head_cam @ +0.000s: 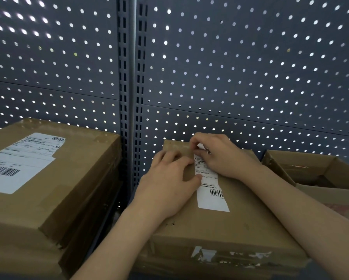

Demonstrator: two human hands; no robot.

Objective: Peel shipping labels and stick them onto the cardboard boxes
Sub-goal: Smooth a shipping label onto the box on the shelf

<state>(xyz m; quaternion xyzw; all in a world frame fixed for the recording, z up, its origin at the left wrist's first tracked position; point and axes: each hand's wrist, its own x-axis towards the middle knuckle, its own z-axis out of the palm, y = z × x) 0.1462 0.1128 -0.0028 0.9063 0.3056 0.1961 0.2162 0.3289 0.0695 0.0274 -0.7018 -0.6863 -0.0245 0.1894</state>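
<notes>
Mid-task in front of a pegboard [230,67]. At 9 o'clock, a left box [72,178] with a left label [18,164] already stuck on top, ragged along one edge. At 6 o'clock, a box [230,225] with a label [211,190] laid along its top, barcode end flat against the cardboard.

Far end not yet pressed down: pinched at the label's 12 o'clock in the curled fingers of the right grip [216,154], with a small white curl showing there. Backing strip or label corner, impossible to tell.

Left grip [167,178] spread flat and holding nothing, palm on the box top at 9 o'clock of the label, thumb touching the label's left edge about midway. Label thus between the two grips and touching both.

At 3 o'clock, an open box [311,164] with no label visible on it.

Judged from this: one box done and one nearly done. Left to do: smoothing down the far end, then probably the open box.
</notes>
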